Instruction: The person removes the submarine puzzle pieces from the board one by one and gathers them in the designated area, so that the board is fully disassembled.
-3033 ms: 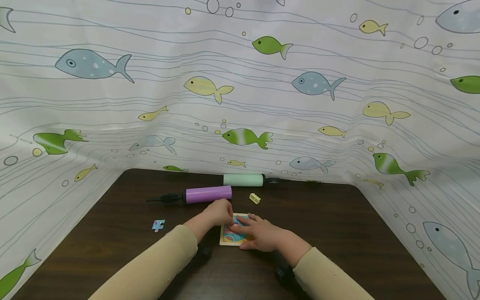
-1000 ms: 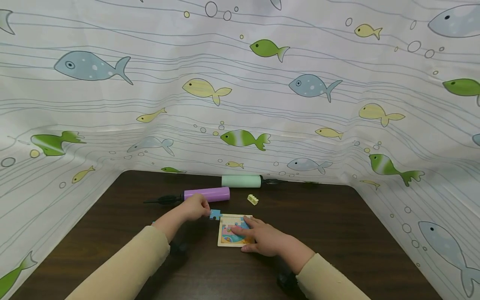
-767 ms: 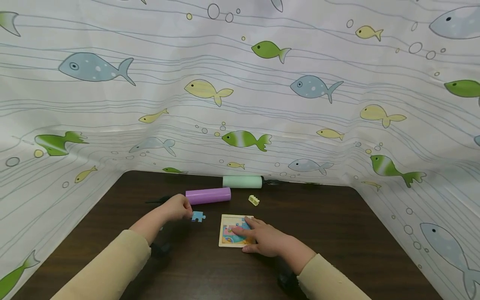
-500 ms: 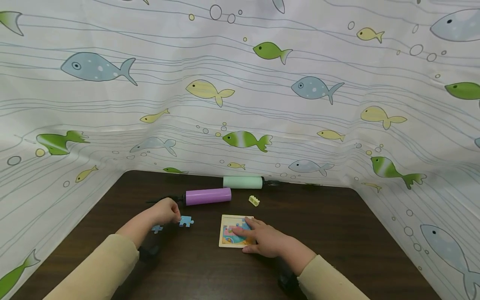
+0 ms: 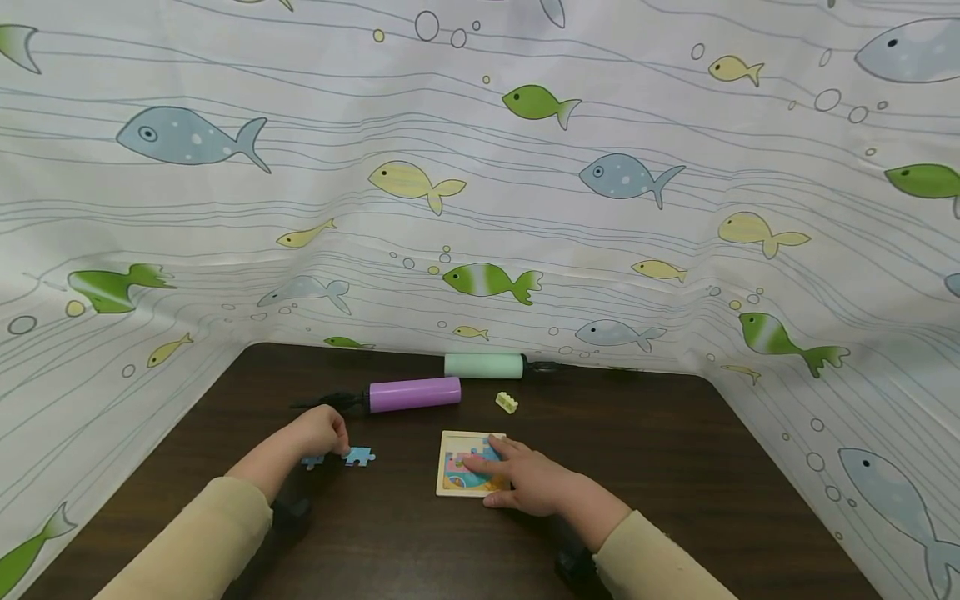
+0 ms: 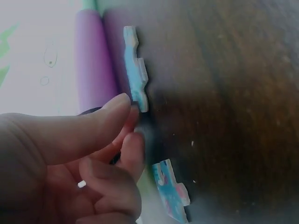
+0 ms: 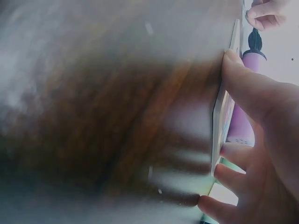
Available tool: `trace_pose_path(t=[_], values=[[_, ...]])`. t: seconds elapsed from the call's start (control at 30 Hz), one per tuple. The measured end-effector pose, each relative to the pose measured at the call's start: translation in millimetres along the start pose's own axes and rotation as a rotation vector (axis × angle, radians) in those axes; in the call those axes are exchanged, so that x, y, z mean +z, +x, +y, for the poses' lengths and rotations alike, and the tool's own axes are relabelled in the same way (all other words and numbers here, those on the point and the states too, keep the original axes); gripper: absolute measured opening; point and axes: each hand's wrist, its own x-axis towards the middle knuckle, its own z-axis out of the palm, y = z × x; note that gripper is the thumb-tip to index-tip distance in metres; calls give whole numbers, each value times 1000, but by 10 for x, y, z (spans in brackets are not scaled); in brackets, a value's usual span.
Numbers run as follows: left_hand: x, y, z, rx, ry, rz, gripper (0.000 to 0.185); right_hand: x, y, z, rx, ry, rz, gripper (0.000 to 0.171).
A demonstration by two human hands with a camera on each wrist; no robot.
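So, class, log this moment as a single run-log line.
left hand: pinches blue puzzle piece on table | right hand: rests on puzzle board | second piece: beside left hand

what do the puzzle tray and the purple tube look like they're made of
Puzzle tray: probably light wood or thick board, going by its pale matte rim and thick edge, with a printed colour picture on top. Purple tube: likely plastic, with a smooth, even pastel surface and soft sheen, plus a black end fitting.

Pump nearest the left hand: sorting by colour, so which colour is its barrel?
Purple, clearest in the head view.
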Motion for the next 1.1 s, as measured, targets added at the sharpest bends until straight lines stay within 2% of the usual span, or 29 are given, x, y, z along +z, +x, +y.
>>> trace_pose_path(t=[0.13,0.3,0.43,0.57,0.73,0.9,1.1], values=[[21,45,94,3,26,38,16,6,3,4,8,4,-1,63],[144,166,354,70,36,52,17,12,3,6,6,3,-2,63],[339,290,658,113,55,42,18,13,2,11,-1,2,-1,63],[573,431,965,147,51,-9,18,10,-1,12,-11,11,2,63],[863,554,1248,171,47,-35,14,12,-13,17,-38,3,10,63],[1095,597,1398,155,59,-39,15,7,-27,9,-54,-4,9,60],[1195,624,1481,141,88,-34,17,-11,-45,1,-27,16,-4,59]])
